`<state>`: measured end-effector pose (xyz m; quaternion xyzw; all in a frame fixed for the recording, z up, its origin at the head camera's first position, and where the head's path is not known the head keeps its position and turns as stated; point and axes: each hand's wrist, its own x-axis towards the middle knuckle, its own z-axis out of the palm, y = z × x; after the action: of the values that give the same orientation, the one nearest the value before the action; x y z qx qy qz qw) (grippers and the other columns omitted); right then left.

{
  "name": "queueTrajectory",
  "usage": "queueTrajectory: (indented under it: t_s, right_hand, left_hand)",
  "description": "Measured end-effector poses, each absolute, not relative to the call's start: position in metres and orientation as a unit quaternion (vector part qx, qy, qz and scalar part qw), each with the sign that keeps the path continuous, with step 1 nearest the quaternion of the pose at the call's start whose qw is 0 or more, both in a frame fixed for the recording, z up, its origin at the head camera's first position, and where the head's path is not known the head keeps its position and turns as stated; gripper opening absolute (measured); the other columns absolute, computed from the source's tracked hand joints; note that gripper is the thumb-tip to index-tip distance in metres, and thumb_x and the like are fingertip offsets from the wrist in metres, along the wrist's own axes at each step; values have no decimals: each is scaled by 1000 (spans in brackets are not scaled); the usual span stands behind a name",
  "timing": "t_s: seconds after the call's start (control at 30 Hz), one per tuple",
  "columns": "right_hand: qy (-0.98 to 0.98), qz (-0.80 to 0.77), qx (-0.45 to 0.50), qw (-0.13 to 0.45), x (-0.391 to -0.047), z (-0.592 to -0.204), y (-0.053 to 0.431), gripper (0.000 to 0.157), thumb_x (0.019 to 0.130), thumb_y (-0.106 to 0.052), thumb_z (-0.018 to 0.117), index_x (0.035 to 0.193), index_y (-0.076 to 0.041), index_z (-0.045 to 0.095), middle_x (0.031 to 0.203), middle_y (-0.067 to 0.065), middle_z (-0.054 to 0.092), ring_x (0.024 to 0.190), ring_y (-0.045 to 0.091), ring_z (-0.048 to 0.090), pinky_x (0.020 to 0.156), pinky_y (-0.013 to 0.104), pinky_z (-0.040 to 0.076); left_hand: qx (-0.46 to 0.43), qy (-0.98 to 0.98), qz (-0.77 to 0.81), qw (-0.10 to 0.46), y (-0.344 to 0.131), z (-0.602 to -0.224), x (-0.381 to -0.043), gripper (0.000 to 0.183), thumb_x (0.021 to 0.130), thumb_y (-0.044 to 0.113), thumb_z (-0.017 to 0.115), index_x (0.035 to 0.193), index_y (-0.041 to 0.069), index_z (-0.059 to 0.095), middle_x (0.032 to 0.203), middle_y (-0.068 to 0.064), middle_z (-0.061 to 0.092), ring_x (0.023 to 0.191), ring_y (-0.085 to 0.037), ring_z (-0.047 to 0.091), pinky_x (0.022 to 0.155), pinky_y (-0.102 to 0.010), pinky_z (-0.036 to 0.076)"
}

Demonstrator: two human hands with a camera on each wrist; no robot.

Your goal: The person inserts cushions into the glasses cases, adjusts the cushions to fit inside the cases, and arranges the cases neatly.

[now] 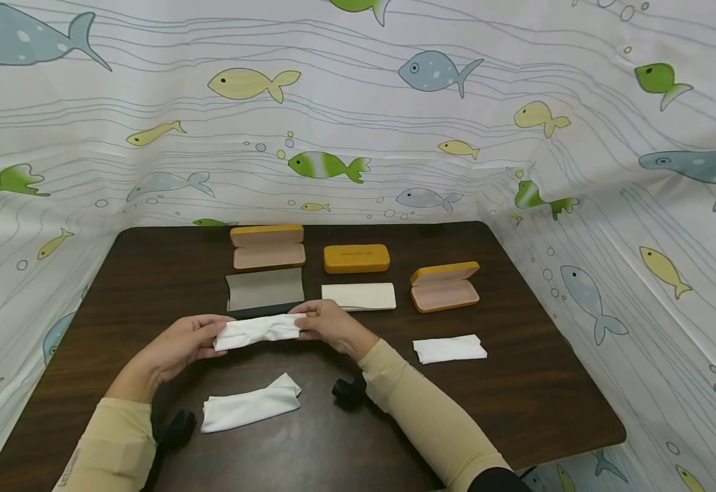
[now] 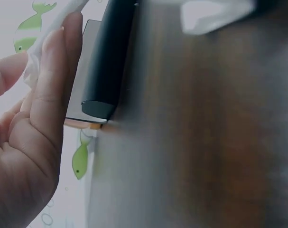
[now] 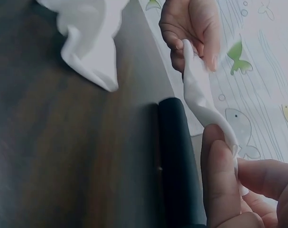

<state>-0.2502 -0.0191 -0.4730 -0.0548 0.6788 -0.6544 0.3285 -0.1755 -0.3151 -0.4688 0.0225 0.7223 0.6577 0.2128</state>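
Well, closest in, a white cloth (image 1: 251,404) lies on the table (image 1: 524,396). At twelve o'clock from it, a second cloth (image 1: 259,331) is held up off the table, the left hand (image 1: 180,347) and right hand (image 1: 335,323) each pinching an end between the fingers. Beyond, towards twelve, sit a grey case (image 1: 264,290), then an open yellow case (image 1: 268,257).
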Motion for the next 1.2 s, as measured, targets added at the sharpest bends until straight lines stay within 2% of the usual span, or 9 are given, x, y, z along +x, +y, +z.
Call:
queueTrajectory:
  t_s: [0.17,0.4,0.8,0.93,1.1,1.2]
  right_hand:
    - [676,-658,-43,328,-267,-465,-19,31,98,5,62,129,5,64,105,11,69,85,15,66,78,27,60]
    - [675,-656,-38,335,-287,-459,-23,37,99,4,60,136,6,59,104,11,65,84,16,65,81,28,60]
    - [708,-623,-47,329,-313,-458,-28,34,101,0,60,135,1,62,107,12,64,87,16,68,84,29,59]
    - [717,-611,-50,331,-317,-457,-29,33,101,0,59,134,1,63,116,15,64,95,18,68,86,30,59]
    - [730,-588,-65,341,-321,-453,-31,31,103,-1,57,133,1,64,135,17,54,109,22,65,90,31,57]
    - [736,-577,-77,346,-323,-451,-33,32,103,-2,57,134,2,63,138,17,52,115,24,64,93,32,56]
  left_hand:
    - [18,719,662,210,-316,-464,-191,60,109,27,50,148,-17,35,119,-6,63,102,-11,66,88,-31,58]
    - [19,700,683,210,-319,-463,-213,60,112,26,40,149,-19,27,125,-9,62,106,-8,66,92,-33,57]
    - [-12,674,708,211,-324,-469,-236,61,112,25,40,151,-19,23,111,-3,62,99,-7,65,87,-26,57]
    - [-23,664,715,215,-326,-468,-241,60,112,22,41,151,-19,22,108,-2,63,97,-7,65,87,-26,58]
    - [-25,680,700,216,-328,-465,-244,59,112,23,40,151,-19,25,109,-3,61,97,-6,65,88,-27,57]
    - [-31,687,693,218,-330,-463,-246,58,112,23,39,151,-18,25,110,-2,60,97,-6,65,88,-27,57]
